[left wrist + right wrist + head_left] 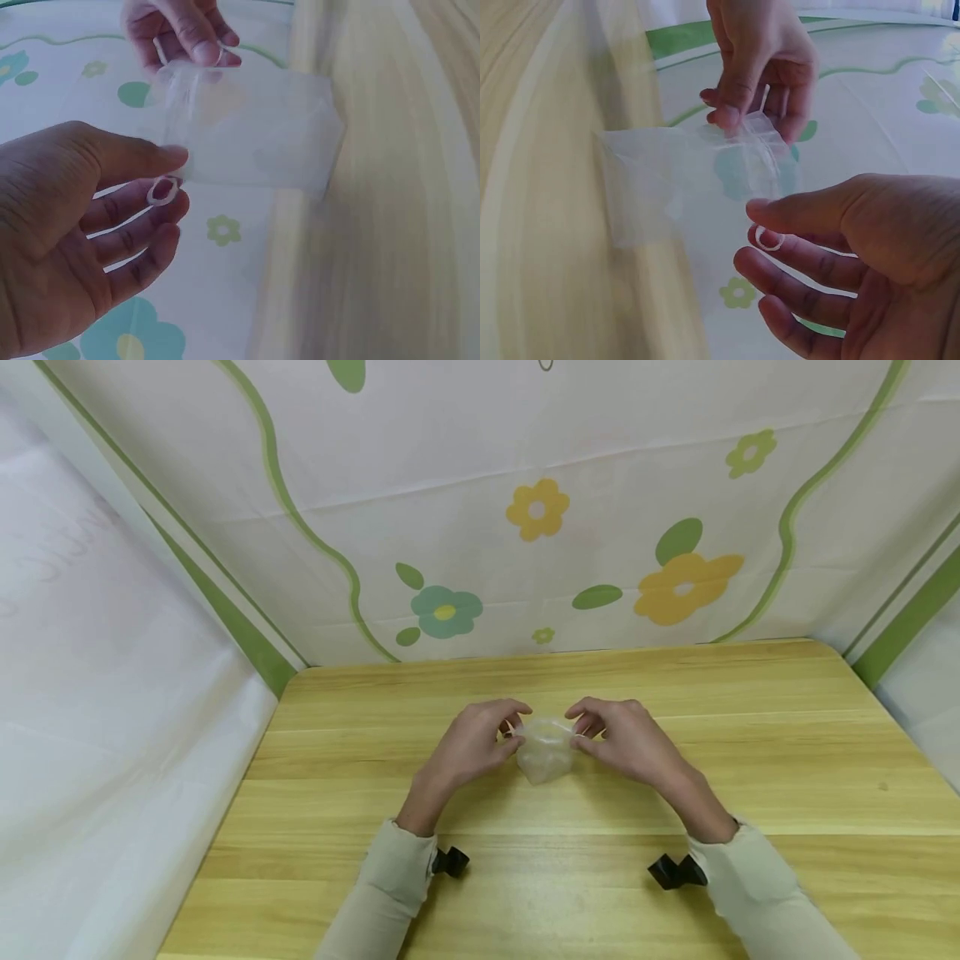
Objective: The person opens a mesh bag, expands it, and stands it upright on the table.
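Observation:
A small translucent plastic drawstring bag (546, 764) is stretched between the two hands, its mouth gathered toward the far side and its body hanging toward me. My left hand (472, 743) pinches its left upper corner between thumb and index finger. The opposite corner is pinched the same way by my right hand (626, 739). In the left wrist view a white cord loop (163, 191) pokes out below the left thumb. Another white cord loop (769, 238) shows under the right thumb in the right wrist view. The bag is see-through, and no contents show in it.
The bag is held over a light wood-grain table (555, 893). Behind it rises a white cloth curtain (450, 460) printed with flowers, with more white cloth (112, 693) at the left. Black wrist mounts (450, 862) stick out from both sleeves.

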Motion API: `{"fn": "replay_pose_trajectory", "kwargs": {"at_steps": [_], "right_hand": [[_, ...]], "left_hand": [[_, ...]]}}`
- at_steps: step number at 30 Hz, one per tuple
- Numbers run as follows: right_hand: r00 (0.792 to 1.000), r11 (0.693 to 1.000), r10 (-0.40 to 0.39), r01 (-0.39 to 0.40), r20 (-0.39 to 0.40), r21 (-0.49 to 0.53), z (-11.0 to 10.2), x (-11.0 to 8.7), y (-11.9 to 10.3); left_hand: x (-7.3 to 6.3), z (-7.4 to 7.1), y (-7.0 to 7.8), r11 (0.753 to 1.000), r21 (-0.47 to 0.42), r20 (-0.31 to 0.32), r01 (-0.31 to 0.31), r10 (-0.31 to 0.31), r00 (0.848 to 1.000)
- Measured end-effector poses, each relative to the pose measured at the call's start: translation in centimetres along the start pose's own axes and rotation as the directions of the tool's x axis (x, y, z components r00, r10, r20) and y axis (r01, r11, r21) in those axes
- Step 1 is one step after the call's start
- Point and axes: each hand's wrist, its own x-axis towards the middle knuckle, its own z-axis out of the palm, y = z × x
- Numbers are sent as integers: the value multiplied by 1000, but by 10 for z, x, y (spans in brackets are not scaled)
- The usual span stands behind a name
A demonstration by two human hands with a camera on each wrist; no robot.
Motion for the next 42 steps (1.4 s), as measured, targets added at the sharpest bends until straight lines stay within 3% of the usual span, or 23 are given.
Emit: {"fn": "replay_pose_trajectory", "kwargs": {"at_steps": [9,18,28,36,42], "right_hand": [[996,1000,-12,10,-94,-21,8,2,-4],[997,1000,1,-1,-79,5,15,4,-6],[998,1000,28,-29,-58,-4,10,4,-5],[998,998,56,-56,-9,25,5,4,-1],[998,998,56,-55,-22,41,5,4,2]], "left_hand": [[2,6,2,999,-52,-76,-16,12,997],[6,15,5,998,-61,-72,-23,19,997],[4,10,5,996,-36,-31,86,-87,996],[2,6,3,993,22,-46,120,-118,992],[2,7,3,990,-23,-56,137,-138,989]]}}
